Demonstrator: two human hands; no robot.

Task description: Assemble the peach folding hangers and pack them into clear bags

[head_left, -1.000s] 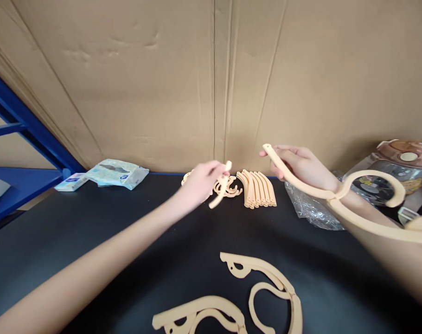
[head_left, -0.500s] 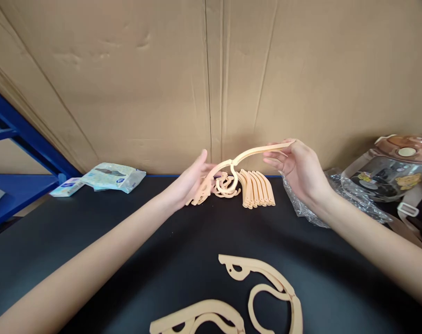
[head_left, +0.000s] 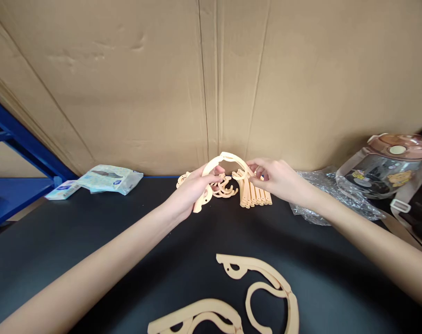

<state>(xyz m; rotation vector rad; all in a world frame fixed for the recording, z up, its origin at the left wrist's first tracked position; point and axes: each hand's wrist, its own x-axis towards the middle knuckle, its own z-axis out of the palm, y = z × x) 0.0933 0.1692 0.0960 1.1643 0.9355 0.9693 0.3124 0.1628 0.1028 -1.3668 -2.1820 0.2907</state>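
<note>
A beige folding hanger (head_left: pixel 214 163) is held above the far part of the black table, its two arms bent down in an arch. My left hand (head_left: pixel 186 192) is closed round the left arm, thumb on top. The fingers of my right hand (head_left: pixel 278 181) pinch the other side near its end; those fingertips partly hide it. Behind and below lie several loose hooks (head_left: pixel 227 190) and a row of hanger arms (head_left: pixel 256 197). More hanger pieces show behind my left hand, partly covered. Nearer to me lie one folding hanger (head_left: pixel 292 308) with its hook and another (head_left: pixel 200 307), cut by the frame's bottom edge.
A cardboard wall (head_left: pixel 144 93) stands behind the black table (head_left: pixel 127 264). Plastic-wrapped packets (head_left: pixel 110 178) lie at the left, near a blue metal frame (head_left: pixel 26 146). On the right are crumpled clear plastic (head_left: pixel 322 204) and a strapped bottle (head_left: pixel 388 169) with a brown lid.
My right hand has moved left and down, closer to my left hand. The hanger's arms, spread wide before, are now folded into a tighter arch. My left hand has closed round its arm.
</note>
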